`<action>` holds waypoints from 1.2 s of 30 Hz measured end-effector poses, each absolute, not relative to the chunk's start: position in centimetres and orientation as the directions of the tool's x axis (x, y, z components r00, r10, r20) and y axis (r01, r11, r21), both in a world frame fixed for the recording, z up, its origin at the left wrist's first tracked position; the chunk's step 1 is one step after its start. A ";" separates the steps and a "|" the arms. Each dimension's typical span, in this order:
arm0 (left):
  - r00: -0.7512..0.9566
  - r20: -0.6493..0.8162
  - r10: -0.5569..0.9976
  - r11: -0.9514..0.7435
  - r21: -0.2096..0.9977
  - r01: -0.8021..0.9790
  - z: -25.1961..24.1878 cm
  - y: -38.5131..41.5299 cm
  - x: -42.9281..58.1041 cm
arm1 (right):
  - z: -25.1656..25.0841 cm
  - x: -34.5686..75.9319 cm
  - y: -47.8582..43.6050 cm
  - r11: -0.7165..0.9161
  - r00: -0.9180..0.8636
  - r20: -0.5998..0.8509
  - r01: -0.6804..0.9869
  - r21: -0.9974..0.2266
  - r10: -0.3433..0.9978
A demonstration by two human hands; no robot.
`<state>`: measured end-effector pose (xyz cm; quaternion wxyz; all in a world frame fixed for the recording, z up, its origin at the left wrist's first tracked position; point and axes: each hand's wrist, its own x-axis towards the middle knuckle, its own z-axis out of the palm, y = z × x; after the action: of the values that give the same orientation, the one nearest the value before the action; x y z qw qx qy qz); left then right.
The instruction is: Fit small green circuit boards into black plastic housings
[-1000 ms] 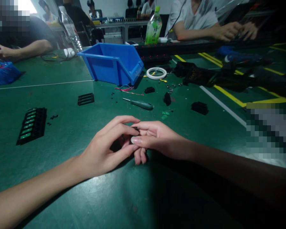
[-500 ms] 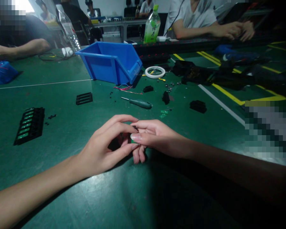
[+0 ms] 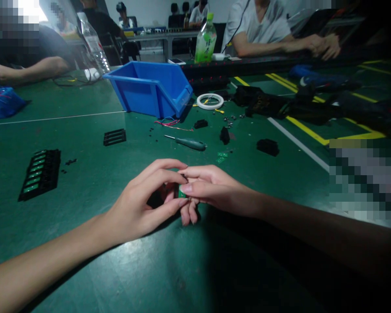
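Pretty dim feed on my end. Bright glow point(image 3: 34, 11) far left, glare on the near table point(image 3: 139, 254), left hand point(image 3: 143, 198) lit okay, right forearm point(image 3: 312, 224) in heavy shadow. Far right's nearly black, plus blocky patches point(image 3: 365, 174).

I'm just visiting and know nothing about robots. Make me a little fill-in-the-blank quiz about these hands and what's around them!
1. Between the left hand and the right hand is a small part showing a ____ face.
2. The screwdriver lies with its tip toward the picture's ____ side.
3. The large open bin beyond the screwdriver is ____.
4. The flat ring beside that bin is ____.

Missing words: green; left; blue; white.
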<state>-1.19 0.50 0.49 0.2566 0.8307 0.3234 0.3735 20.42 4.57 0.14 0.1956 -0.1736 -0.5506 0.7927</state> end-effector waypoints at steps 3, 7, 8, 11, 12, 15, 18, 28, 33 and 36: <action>0.512 0.461 0.724 -0.664 0.665 0.340 0.6 0.5 -1.1 | 0.1 20.4 4.5 -0.317 -0.861 -0.063 -0.117 -0.941 0.504; 0.514 0.447 0.733 -0.651 0.681 0.336 0.5 0.5 -1.1 | 0.2 20.4 4.5 -0.321 -0.864 -0.077 -0.101 -0.942 0.497; 0.513 0.449 0.731 -0.653 0.680 0.335 0.5 0.5 -1.1 | 0.3 20.4 4.5 -0.319 -0.863 -0.076 -0.102 -0.942 0.499; 0.509 0.456 0.730 -0.656 0.675 0.337 0.5 0.5 -1.1 | 0.3 20.4 4.5 -0.310 -0.859 -0.064 -0.113 -0.944 0.508; 0.509 0.455 0.731 -0.656 0.675 0.338 0.5 0.5 -1.1 | 0.3 20.4 4.5 -0.308 -0.860 -0.060 -0.116 -0.944 0.506; 0.508 0.460 0.728 -0.660 0.670 0.340 0.6 0.5 -1.1 | 0.2 20.4 4.6 -0.305 -0.866 -0.057 -0.113 -0.946 0.497; 0.504 0.476 0.720 -0.672 0.659 0.338 0.5 0.5 -1.0 | 0.2 20.4 4.5 -0.299 -0.862 -0.054 -0.116 -0.947 0.504; 0.506 0.500 0.703 -0.693 0.641 0.329 0.3 0.6 -1.1 | 0.5 20.4 4.4 -0.277 -0.856 -0.065 -0.093 -0.956 0.513; 0.514 0.484 0.708 -0.686 0.642 0.341 0.5 0.7 -1.0 | 1.0 20.1 4.4 -0.269 -0.845 -0.110 -0.041 -0.962 0.523; 0.523 0.481 0.703 -0.692 0.632 0.349 0.6 0.7 -1.1 | 0.9 20.0 4.3 -0.264 -0.839 -0.110 -0.042 -0.964 0.534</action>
<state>-1.06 0.67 0.57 0.2365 0.8401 0.3133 0.3743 20.03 4.33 0.93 0.1879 -0.2132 -0.5768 0.7658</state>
